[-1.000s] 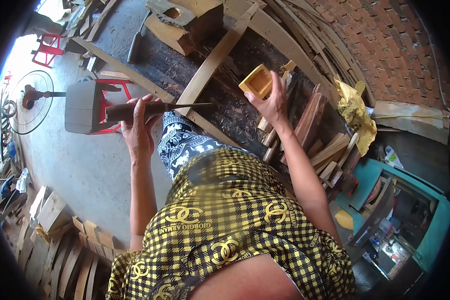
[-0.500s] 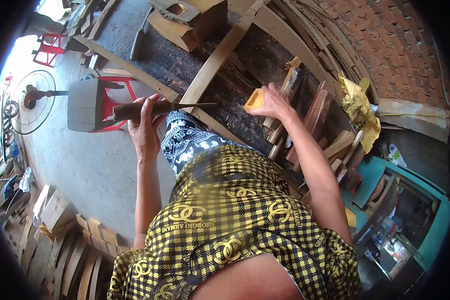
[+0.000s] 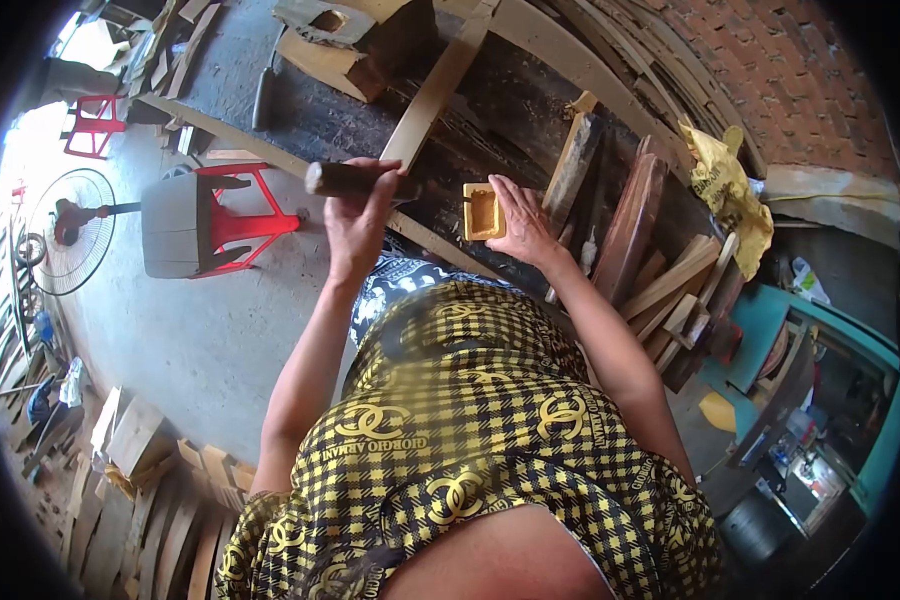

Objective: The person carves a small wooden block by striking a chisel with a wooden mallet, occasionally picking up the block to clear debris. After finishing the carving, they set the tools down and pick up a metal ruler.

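Observation:
My left hand (image 3: pixel 358 215) is wrapped round the dark wooden handle (image 3: pixel 345 181) of a tool, whose narrow tip reaches toward a small yellow rectangular box (image 3: pixel 479 211). The box has a hollow with orange-brown material inside. My right hand (image 3: pixel 520 222) holds the box by its right side, with the open hollow facing up. Under both hands lies the dark workbench (image 3: pixel 440 205). A long pale wooden strip (image 3: pixel 438 88) runs across the bench just beyond my left hand.
Wood pieces (image 3: pixel 625 225) lie to the right beside crumpled yellow packaging (image 3: pixel 727 195). A carved wood block (image 3: pixel 345 55) and a dark-handled tool (image 3: pixel 263 98) lie at the far side. A red stool (image 3: pixel 255 225) and a fan (image 3: pixel 68 225) stand left.
The box has moved left and turned its hollow upward, with my right hand now at its side. My left hand has moved right and up with the tool, bringing its tip to the box.

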### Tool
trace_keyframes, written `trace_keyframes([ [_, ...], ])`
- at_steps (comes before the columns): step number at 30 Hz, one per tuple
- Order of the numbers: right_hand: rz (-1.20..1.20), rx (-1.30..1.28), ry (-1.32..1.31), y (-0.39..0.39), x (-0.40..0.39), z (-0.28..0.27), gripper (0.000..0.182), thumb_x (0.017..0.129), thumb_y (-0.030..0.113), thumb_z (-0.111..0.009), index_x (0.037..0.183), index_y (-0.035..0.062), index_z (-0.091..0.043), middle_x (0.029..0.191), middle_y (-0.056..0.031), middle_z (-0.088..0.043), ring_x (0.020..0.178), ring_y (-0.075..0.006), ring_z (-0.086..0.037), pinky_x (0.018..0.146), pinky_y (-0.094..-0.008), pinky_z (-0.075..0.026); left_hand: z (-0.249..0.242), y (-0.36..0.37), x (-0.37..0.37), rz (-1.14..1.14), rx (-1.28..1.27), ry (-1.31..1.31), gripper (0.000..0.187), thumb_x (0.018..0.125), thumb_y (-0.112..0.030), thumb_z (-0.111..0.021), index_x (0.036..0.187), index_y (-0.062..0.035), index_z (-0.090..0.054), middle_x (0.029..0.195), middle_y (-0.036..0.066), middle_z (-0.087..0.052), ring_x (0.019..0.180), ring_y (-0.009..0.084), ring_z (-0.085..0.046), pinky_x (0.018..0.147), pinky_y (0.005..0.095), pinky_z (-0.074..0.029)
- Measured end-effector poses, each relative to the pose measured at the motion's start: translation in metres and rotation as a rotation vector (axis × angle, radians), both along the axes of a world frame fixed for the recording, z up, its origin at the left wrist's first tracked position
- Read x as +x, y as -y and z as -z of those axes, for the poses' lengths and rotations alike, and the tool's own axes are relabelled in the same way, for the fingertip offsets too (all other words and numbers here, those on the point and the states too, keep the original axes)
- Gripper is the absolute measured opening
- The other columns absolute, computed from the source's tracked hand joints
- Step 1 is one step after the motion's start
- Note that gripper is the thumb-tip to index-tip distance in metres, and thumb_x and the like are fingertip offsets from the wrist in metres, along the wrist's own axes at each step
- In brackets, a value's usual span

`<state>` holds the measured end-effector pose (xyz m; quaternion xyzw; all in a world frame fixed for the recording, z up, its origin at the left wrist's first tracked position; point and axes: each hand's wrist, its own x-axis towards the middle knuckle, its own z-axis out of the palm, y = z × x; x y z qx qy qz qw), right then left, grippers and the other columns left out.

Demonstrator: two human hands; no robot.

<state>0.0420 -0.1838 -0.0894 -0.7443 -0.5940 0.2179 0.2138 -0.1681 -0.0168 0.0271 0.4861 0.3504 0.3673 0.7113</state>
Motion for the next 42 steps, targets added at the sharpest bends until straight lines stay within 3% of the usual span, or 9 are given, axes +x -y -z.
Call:
trace_keyframes([
  [2,0.003,0.026,0.002,0.002,0.000,0.004,0.113,0.058,0.019,-0.089,0.152,0.0107,-0.027,0.148,-0.0139,-0.038,0.133,-0.0390,-0.039,0.112,-0.0452,-0.039,-0.002,0.004,0.011,0.054,0.124,-0.123,0.021,0.095,-0.007,-0.067,0.113,-0.0022,-0.057,0.112,0.009,-0.068,0.101,0.0145,-0.065,0.088,0.0285,-0.054],
  [5,0.015,-0.015,0.012,0.001,-0.003,0.000,0.111,0.057,0.019,-0.089,0.151,0.0122,-0.028,0.146,-0.0146,-0.039,0.132,-0.0394,-0.039,0.111,-0.0461,-0.039,0.012,0.005,0.025,0.088,0.159,-0.035,0.023,0.096,-0.008,-0.065,0.117,-0.0019,-0.057,0.115,0.010,-0.068,0.105,0.0178,-0.067,0.085,0.0299,-0.057],
  [11,0.020,-0.106,0.054,-0.003,-0.005,-0.013,0.107,0.058,0.017,-0.088,0.147,0.0159,-0.030,0.138,-0.0147,-0.043,0.129,-0.0404,-0.041,0.108,-0.0480,-0.042,-0.006,0.007,0.043,0.181,0.313,-0.228,0.023,0.094,-0.010,-0.068,0.114,0.0003,-0.061,0.107,0.007,-0.071,0.098,0.0110,-0.065,0.085,0.0267,-0.053],
  [23,0.030,-0.121,0.031,-0.006,-0.004,-0.011,0.103,0.060,0.017,-0.086,0.146,0.0173,-0.030,0.137,-0.0151,-0.045,0.127,-0.0424,-0.043,0.105,-0.0502,-0.046,-0.027,-0.006,0.063,0.286,0.493,-0.311,0.018,0.091,-0.009,-0.068,0.107,-0.0019,-0.067,0.096,0.006,-0.072,0.086,0.0096,-0.067,0.075,0.0274,-0.056],
  [42,0.029,-0.164,0.005,-0.006,-0.005,-0.009,0.104,0.063,0.016,-0.085,0.150,0.0175,-0.028,0.139,-0.0179,-0.043,0.130,-0.0480,-0.042,0.107,-0.0526,-0.044,-0.035,-0.016,0.076,0.404,0.508,-0.375,0.018,0.091,-0.012,-0.066,0.106,-0.0025,-0.068,0.099,0.005,-0.073,0.090,0.0112,-0.069,0.076,0.0283,-0.058],
])
